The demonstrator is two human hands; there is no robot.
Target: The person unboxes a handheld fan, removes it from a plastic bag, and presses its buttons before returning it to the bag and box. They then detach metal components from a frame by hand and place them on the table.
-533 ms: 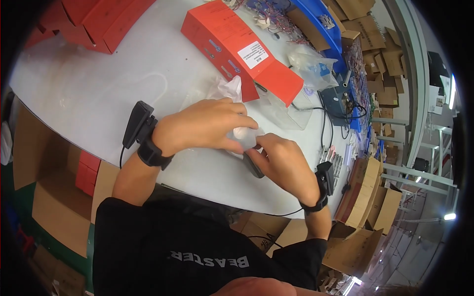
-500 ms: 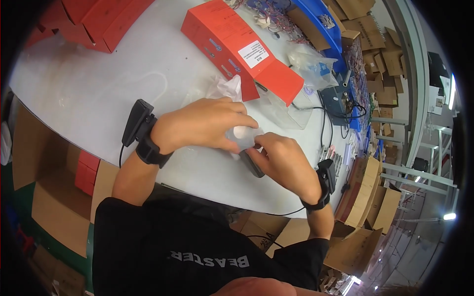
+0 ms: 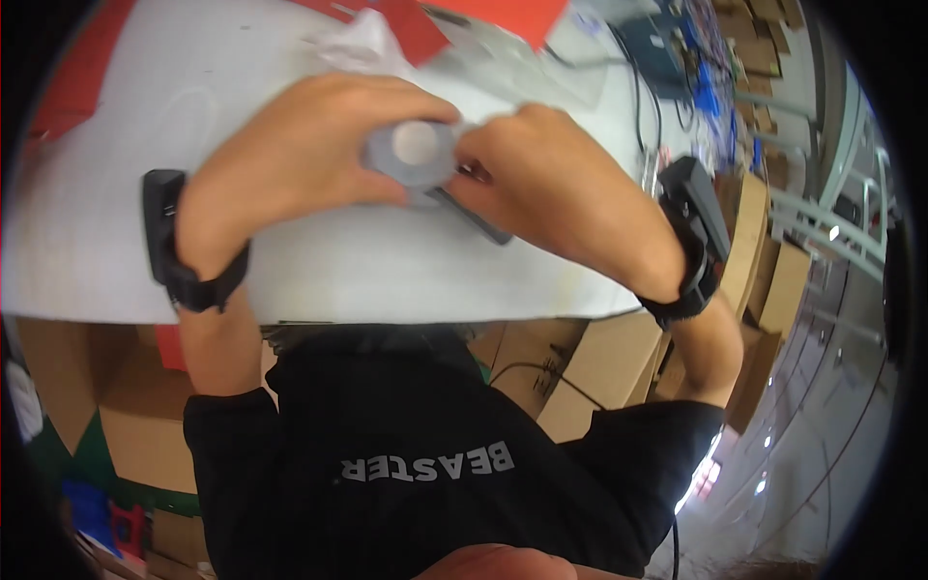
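My left hand (image 3: 300, 145) curls its thumb and fingers around a translucent grey, rounded piece with a pale disc at its centre (image 3: 411, 159). The fingers of my right hand (image 3: 556, 188) are pinched together at the right edge of that piece; the fingertips are partly hidden. Beneath the right hand a dark grey, bar-shaped object (image 3: 476, 217) shows, and I cannot tell whether it is joined to the piece. Crumpled white wrapping (image 3: 356, 41) lies beyond my left hand.
A red box (image 3: 411, 27) lies at the far side of the white table (image 3: 319, 261), beside clear plastic packaging (image 3: 522, 72). Another red box (image 3: 82, 72) stands at the far left. Black cables (image 3: 650, 92) run at the right. Cardboard boxes (image 3: 145, 435) stand below the front edge.
The view has shifted, so the table's things sit higher in the picture. My left hand still holds the grey piece, and my right hand stays at its edge.
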